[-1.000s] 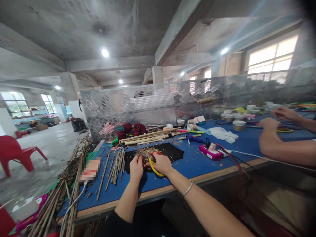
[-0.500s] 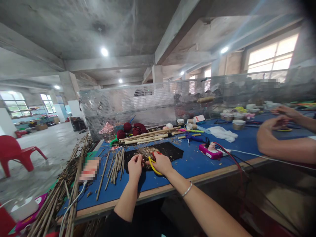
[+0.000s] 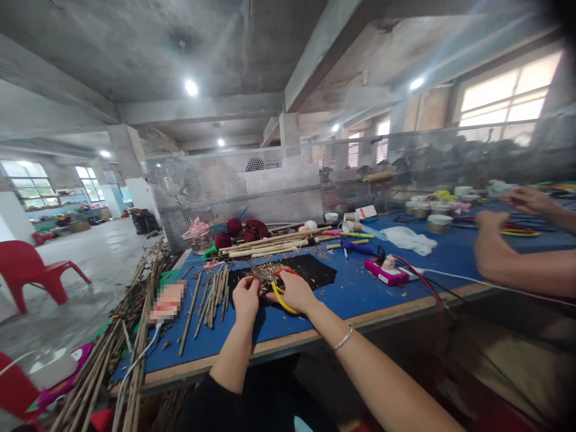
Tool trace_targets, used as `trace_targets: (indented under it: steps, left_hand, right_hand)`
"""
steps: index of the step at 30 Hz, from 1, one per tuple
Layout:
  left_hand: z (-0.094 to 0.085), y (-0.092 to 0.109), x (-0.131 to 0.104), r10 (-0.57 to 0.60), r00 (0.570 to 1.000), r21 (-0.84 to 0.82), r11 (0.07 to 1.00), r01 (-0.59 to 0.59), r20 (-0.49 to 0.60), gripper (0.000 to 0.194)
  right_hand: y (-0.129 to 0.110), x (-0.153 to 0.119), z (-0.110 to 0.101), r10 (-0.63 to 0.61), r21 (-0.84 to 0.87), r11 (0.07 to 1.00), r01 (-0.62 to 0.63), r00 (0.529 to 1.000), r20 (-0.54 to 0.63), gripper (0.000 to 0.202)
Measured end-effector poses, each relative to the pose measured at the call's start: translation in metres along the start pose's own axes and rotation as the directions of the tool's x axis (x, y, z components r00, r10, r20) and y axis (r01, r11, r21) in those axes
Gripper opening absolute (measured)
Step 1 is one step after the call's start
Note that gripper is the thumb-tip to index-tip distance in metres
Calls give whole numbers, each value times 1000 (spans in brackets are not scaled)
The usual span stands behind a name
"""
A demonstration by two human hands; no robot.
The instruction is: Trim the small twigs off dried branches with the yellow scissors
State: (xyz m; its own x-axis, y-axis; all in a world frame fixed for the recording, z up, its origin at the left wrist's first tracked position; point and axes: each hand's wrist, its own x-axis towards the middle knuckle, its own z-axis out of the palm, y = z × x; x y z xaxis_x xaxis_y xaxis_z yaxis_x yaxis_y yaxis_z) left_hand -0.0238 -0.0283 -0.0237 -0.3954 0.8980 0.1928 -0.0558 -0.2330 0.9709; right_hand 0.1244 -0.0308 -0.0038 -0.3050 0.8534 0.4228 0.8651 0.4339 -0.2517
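Note:
My right hand [image 3: 294, 293] is closed round scissors with yellow and red handles [image 3: 282, 302], whose blades point left over a black cloth [image 3: 315, 271]. Beside it, my left hand [image 3: 246, 298] is pinched at the blades' side; whatever lies between its fingertips is too small to make out. Small brown chips [image 3: 270, 270] are scattered on the cloth. To the left of my left hand, several cut brown sticks [image 3: 216, 297] lie on the blue table [image 3: 342, 300].
Long branches [image 3: 103, 354] hang over the left table edge. Behind the cloth lie pale rods [image 3: 270, 246] and dark red yarn balls [image 3: 234, 227]. A pink power strip [image 3: 386, 273] with cables sits right. Another person's arms [image 3: 508, 258] reach in at the far right.
The view has shifted slightly. My hands keep nearly the same pose over the cloth. At the far right, the other person's nearer hand has changed pose, and more yellow handle shows beside it.

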Motion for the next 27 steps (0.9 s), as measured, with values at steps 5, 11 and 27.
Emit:
trace_targets:
  steps: [5, 11, 27]
  left_hand:
    - [-1, 1, -1, 57, 998, 86, 995, -58, 13, 17]
    - [0, 3, -2, 68, 998, 40, 997, -69, 13, 23]
    - [0, 6, -4, 67, 997, 88, 994, -70, 37, 22]
  right_hand:
    - [-2, 1, -1, 46, -50, 998, -42, 996, 71, 48]
    - [0, 1, -1, 74, -41, 997, -71, 994, 83, 48]
    - [2, -1, 2, 49, -33, 998, -48, 997, 53, 48]
